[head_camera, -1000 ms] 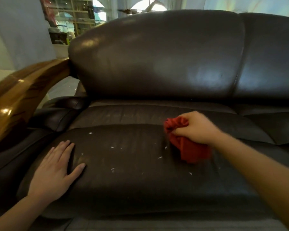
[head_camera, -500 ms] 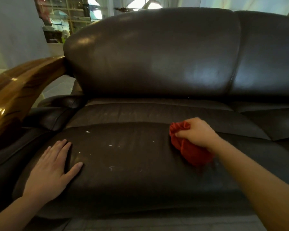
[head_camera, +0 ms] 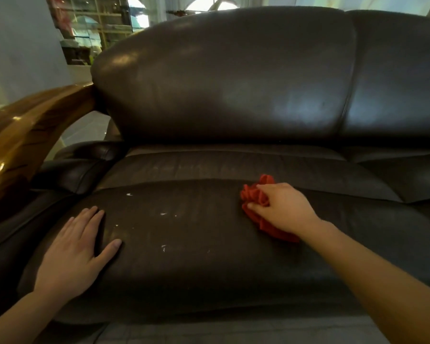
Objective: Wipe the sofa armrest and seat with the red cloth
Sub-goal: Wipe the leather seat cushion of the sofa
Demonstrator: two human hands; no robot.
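A dark brown leather sofa seat (head_camera: 196, 264) fills the lower part of the view, with several small white specks (head_camera: 163, 214) left of centre. My right hand (head_camera: 286, 207) presses a bunched red cloth (head_camera: 255, 194) onto the seat, right of the specks. My left hand (head_camera: 75, 249) lies flat with fingers spread on the seat's left end, holding nothing. The glossy wooden armrest (head_camera: 23, 135) curves up at the far left above a dark leather side pad (head_camera: 85, 165).
The tall leather backrest (head_camera: 233, 78) rises behind the seat. A second seat cushion (head_camera: 412, 180) adjoins on the right. A grey wall and shelves (head_camera: 97, 28) show beyond the sofa at top left. Grey floor (head_camera: 209, 333) runs along the bottom edge.
My right hand has dragged the red cloth a little right and toward the back of the seat. Fewer white specks lie near the cloth. My left hand has stayed put.
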